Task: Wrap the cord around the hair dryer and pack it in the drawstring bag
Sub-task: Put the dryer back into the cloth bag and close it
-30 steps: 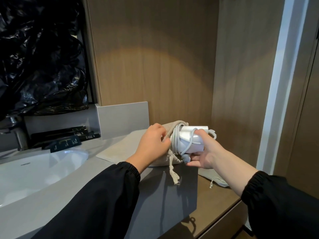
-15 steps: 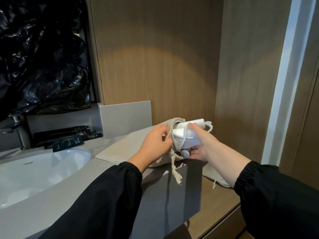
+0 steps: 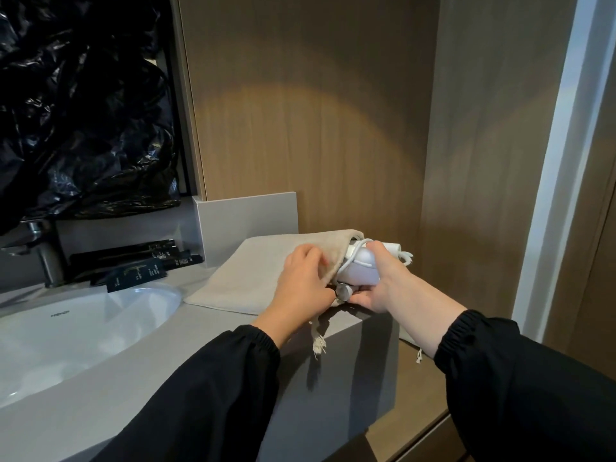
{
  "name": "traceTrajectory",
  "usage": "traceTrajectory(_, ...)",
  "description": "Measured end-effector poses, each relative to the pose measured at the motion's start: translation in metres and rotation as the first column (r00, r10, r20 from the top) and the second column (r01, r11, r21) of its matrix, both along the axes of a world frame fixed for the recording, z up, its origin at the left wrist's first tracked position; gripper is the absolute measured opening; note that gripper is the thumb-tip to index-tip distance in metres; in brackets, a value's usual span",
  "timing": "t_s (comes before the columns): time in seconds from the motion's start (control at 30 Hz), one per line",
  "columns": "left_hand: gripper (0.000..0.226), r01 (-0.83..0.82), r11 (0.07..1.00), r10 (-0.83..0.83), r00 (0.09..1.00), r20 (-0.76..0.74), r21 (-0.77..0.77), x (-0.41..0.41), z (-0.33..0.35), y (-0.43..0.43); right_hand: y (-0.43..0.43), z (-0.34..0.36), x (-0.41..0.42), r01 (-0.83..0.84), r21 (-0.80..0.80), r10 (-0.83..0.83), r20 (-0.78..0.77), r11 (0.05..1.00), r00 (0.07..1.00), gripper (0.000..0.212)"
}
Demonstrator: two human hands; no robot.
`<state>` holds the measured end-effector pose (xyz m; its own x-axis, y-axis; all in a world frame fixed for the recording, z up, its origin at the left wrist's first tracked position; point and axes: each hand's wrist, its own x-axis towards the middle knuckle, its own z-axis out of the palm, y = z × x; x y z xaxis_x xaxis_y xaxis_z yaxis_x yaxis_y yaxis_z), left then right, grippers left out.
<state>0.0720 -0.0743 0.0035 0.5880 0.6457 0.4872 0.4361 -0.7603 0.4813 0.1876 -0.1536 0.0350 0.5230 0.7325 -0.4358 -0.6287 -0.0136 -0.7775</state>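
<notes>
Panelling [image 3: 300, 128] of brown wood is rising behind the work area, with a patch of warm light falling across it. Crumpled black plastic [image 3: 83, 111] is covering the upper left. A grey counter [image 3: 186, 328] is running below, and a white sink [image 3: 83, 328] is sitting in it at the left.

The drawstring bag [image 3: 253, 278], beige cloth, is lying flat on the counter's right end with its mouth facing right. The hair dryer [image 3: 360, 275], white, is sitting partly inside that mouth; its rear part is sticking out to the right.

The left hand [image 3: 305, 285] is gripping the cloth at the bag's mouth, fingers curled into it. The right hand [image 3: 390, 281] is grasping the hair dryer, with the fingers wrapping underneath and the thumb pressing on top. Both arms are wearing black sleeves.

A metal tap [image 3: 50, 258] is standing behind the sink, and black packets [image 3: 136, 271] are lying just beside it.

The cord [image 3: 353, 258] is looping over the dryer's body, one loop poking out at the far right. A frayed string end [image 3: 318, 343] is hanging over the counter's edge, below the left wrist.
</notes>
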Motion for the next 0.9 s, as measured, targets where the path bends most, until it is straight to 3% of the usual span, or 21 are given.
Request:
traceTrajectory(0.1,0.037,-0.232,0.972,0.232,0.973,-0.008,0.040,-0.003,-0.011,-0.006,0.002,0.001,0.000,0.019,0.024,-0.018,-0.024,1.000,1.000,0.047)
traceTrajectory(0.17,0.033,-0.195,0.979,0.193,0.980,-0.048,-0.051,-0.002,-0.015,-0.008,0.002,0.002,-0.001,0.019,0.046,-0.017,-0.034,0.999,0.999,0.047)
traceTrajectory(0.27,0.020,-0.041,0.975,0.049,0.998,0.030,-0.218,0.000,-0.015,-0.010,0.004,0.000,-0.003,0.030,0.064,-0.026,-0.051,0.998,0.998,0.047)
traceTrajectory(0.33,0.013,0.030,0.969,-0.015,0.998,0.063,-0.244,-0.001,-0.012,-0.008,0.006,-0.002,-0.004,0.019,0.060,-0.016,-0.047,0.998,0.999,0.046)
traceTrajectory(0.43,0.005,0.084,0.982,-0.076,0.995,0.058,-0.166,-0.009,-0.010,0.002,0.007,-0.005,-0.004,-0.001,0.046,0.003,-0.061,0.999,0.998,0.047)
traceTrajectory(0.53,0.018,0.104,0.992,-0.110,0.990,0.086,0.076,-0.013,-0.012,0.015,0.008,-0.009,-0.006,-0.032,0.047,0.033,-0.015,0.998,0.999,0.038)
traceTrajectory(0.63,0.011,0.110,0.992,-0.124,0.951,0.282,0.065,-0.013,-0.005,0.025,0.011,-0.010,-0.012,-0.060,0.081,0.060,0.003,0.995,0.998,0.027)
traceTrajectory(0.67,0.019,0.096,0.994,-0.105,0.948,0.301,0.043,-0.011,-0.002,0.030,0.013,-0.010,-0.013,-0.064,0.087,0.062,0.019,0.994,0.998,0.027)
traceTrajectory(0.77,0.040,0.055,0.997,-0.042,0.978,0.203,-0.058,-0.001,0.000,0.050,0.017,-0.011,-0.014,-0.084,0.072,0.076,0.107,0.994,0.991,0.034)
traceTrajectory(0.9,0.045,-0.036,0.999,0.038,0.996,0.085,-0.023,0.008,-0.001,0.062,0.021,-0.012,-0.009,-0.154,0.072,0.139,0.187,0.985,0.973,0.029)
